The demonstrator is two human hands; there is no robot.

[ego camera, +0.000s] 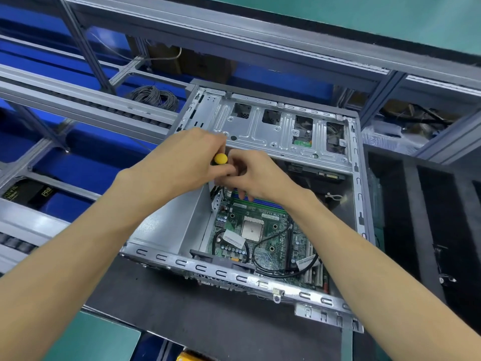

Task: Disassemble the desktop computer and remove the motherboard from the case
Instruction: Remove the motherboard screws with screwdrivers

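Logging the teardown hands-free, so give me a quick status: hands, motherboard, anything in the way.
Left hand grips yellow-capped screwdriver; right hand pinches its shaft. Motherboard in the case, not out yet. Black cables lie across the board.

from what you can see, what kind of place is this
Probably an electronics teardown or assembly line: aluminium-frame racking, roller conveyor rails, and an opened computer case on a black work mat.

The open grey metal computer case (260, 281) sits mid-frame on a dark mat (182, 308). Inside it, the green motherboard (263, 246) lies lower right, below the silver drive cage (276, 131). A coil of grey cable (156, 96) lies upper left, behind the case.
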